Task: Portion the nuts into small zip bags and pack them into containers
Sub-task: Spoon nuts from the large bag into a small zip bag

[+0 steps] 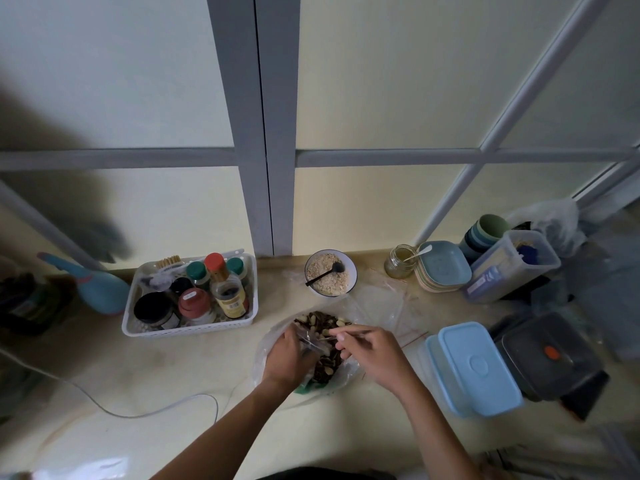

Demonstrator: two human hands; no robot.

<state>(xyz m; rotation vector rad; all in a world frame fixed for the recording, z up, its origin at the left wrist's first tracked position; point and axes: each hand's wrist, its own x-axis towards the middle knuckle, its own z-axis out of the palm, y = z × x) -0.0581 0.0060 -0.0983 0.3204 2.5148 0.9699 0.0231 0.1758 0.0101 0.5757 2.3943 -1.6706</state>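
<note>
A small clear zip bag hangs over the heap of mixed nuts, which lie in a large open plastic bag on the counter. The left hand has its fingers curled round the zip bag's left edge, right above the nuts. The right hand pinches the bag's mouth between thumb and forefinger, pulling it rightward. Just right of the hands sit two light-blue lidded containers, with a dark lidded container beyond them. Behind the nuts stands a bowl of oats with a black spoon in it; a white basket of jars sits to the left.
</note>
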